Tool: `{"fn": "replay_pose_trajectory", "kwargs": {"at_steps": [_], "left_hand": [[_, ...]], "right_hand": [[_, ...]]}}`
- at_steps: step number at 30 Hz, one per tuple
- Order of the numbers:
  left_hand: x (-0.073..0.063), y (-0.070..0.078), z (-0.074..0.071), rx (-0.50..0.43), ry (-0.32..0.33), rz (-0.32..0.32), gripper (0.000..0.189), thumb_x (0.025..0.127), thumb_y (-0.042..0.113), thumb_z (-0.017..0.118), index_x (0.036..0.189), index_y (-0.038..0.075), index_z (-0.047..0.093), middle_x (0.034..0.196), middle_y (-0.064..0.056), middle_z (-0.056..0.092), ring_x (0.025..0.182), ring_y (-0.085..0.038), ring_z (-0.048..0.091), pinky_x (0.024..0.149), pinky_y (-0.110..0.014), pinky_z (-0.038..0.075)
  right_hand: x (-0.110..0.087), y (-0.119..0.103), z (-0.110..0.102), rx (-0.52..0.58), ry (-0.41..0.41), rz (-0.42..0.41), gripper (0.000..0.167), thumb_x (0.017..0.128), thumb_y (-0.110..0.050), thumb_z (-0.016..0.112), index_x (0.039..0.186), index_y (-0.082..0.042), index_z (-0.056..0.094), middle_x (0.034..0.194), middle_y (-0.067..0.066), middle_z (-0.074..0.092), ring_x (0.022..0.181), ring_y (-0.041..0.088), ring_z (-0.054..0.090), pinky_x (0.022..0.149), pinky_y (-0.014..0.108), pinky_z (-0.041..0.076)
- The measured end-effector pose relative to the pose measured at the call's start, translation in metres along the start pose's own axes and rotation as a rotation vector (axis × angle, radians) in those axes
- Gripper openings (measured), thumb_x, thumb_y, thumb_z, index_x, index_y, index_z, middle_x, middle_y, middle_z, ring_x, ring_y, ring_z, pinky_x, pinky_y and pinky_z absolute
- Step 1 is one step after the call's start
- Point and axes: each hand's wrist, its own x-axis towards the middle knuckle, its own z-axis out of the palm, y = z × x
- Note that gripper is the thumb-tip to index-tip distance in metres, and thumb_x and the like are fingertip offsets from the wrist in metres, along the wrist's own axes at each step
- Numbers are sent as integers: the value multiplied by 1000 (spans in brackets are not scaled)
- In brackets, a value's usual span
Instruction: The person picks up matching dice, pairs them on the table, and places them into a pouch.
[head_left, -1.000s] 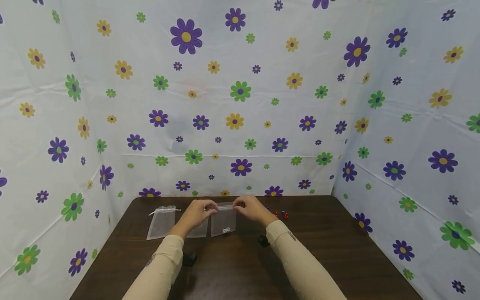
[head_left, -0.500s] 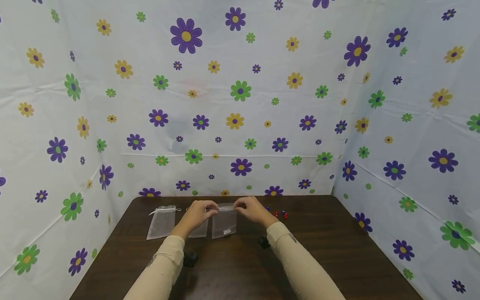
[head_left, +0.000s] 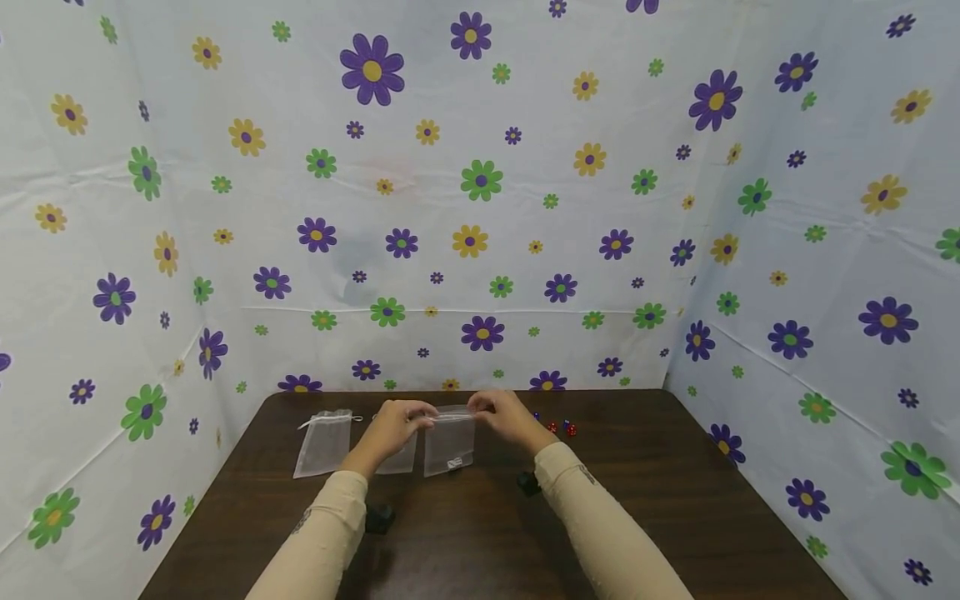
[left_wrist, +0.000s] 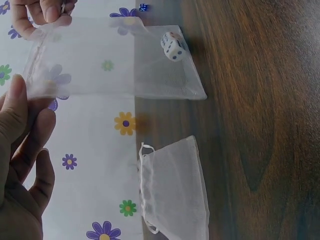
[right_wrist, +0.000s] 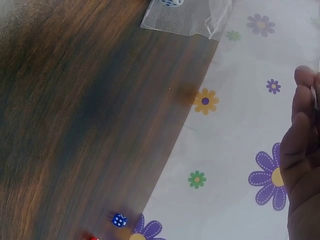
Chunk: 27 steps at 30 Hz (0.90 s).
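A sheer white mesh bag point(head_left: 450, 446) hangs between my two hands, its bottom close over the table. White dice with dark dots point(left_wrist: 173, 48) lie inside at its lower end. My left hand point(head_left: 395, 427) pinches the upper left corner of the bag between thumb and fingers; its other fingers curl loosely in the left wrist view. At the upper right corner, my right hand point(head_left: 506, 417) pinches the gathered rim. In the right wrist view the right hand's fingers point(right_wrist: 300, 135) bend inward at the image edge.
Another mesh bag with a white drawstring point(left_wrist: 175, 187) lies left of the held one, partly behind my left hand. A further bag point(head_left: 325, 447) is flat at the far left. Loose red dice point(head_left: 572, 430) and blue dice point(right_wrist: 119, 220) sit right of my right hand, near the flowered backdrop point(head_left: 480, 250).
The bag has shifted slightly to the right. My right hand's fingers have moved a little and now lie nearer the rim; the left hand has barely moved.
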Motion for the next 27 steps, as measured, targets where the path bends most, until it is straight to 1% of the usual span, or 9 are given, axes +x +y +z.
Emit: {"fn": "replay_pose_trajectory", "kwargs": {"at_steps": [2,5,9,12,14,17,20,24,27], "left_hand": [[-1,-1,-1,-12,-7,-18,22,93,8,72,115,10,76,88,3,77,82,-11,73,72,-35,54],[-2,0,-2,-30,-17,-49,28,95,9,70,123,6,72,88,2,77,82,-12,73,73,-36,54],[-3,-1,-2,-43,-18,-71,27,96,10,69,122,5,72,86,2,77,80,-15,73,71,-35,55],[-4,-2,-3,-49,5,-74,20,95,10,70,114,4,75,84,2,76,77,-18,72,69,-33,55],[-4,-3,-3,-76,23,-95,15,94,12,71,107,5,77,82,1,76,75,-20,72,69,-34,55],[-6,-3,-5,-132,29,-171,10,94,15,72,98,9,79,81,2,75,76,-20,71,71,-34,55],[-7,-4,-6,-212,20,-244,10,95,16,72,97,10,79,82,0,75,80,-27,72,72,-37,57],[-10,-7,-6,-312,18,-297,13,97,15,70,100,6,78,83,-6,75,83,-34,71,67,-37,59],[-12,-10,-5,-370,26,-328,15,98,15,69,101,3,77,83,-7,75,80,-30,72,63,-33,59]], "right_hand": [[0,0,-1,32,4,13,15,95,-4,69,110,-5,68,97,5,71,87,21,69,77,28,56],[0,-1,-2,88,-14,43,20,96,-3,68,116,-2,65,92,5,70,80,25,69,69,28,56],[-1,-2,-3,125,-51,80,19,96,-1,67,114,-2,69,86,3,69,68,16,66,62,27,56],[-1,-1,-4,113,-58,74,15,95,-1,68,109,-2,73,86,3,70,69,12,65,64,26,56],[-1,-1,-4,100,-57,65,13,94,-1,68,106,-3,73,87,3,71,71,11,65,66,25,56],[-1,1,-3,89,-52,63,11,94,-2,69,104,-3,74,88,4,72,73,11,66,69,26,57],[-1,3,-3,108,-45,74,10,94,-3,69,102,-4,75,89,6,73,74,12,67,71,31,59],[-1,4,-2,165,-33,85,10,94,-3,70,101,-2,76,91,11,75,77,22,71,75,43,59],[-1,5,-1,203,-33,92,10,94,-4,70,101,-1,76,93,18,75,82,33,72,78,51,58]]}}
